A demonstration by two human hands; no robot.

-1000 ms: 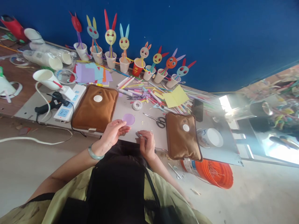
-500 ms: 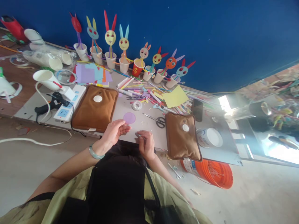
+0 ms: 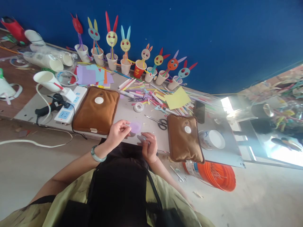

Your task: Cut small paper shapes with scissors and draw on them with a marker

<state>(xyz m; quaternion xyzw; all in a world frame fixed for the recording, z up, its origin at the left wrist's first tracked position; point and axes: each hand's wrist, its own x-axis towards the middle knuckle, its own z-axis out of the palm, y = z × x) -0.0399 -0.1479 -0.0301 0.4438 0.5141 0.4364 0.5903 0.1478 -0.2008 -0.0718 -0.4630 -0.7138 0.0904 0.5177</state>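
My left hand [image 3: 119, 132], with a pale green bangle [image 3: 96, 155] on its wrist, pinches the left edge of a purple paper disc [image 3: 135, 127] between thumb and fingers. The disc is held just above the grey table. To its right, my right hand [image 3: 149, 145] is curled with the palm turned inward; a tiny pale speck shows at its fingertips, too small to name. Scissors [image 3: 157, 122] with dark handles lie beyond the right hand, and a white tape roll [image 3: 138, 107] lies behind the disc.
Brown cushioned pouches flank my hands, one left [image 3: 96, 110] and one right [image 3: 186, 138]. Behind are markers, paper strips, a yellow sheet [image 3: 178, 98] and several paper-cup rabbit figures [image 3: 126, 66]. A power strip [image 3: 71, 107] lies left, an orange bucket [image 3: 215, 175] below right.
My left hand has closed on the purple disc's edge, and the disc has shifted right and slightly toward me. The fingers of my right hand have moved a little.
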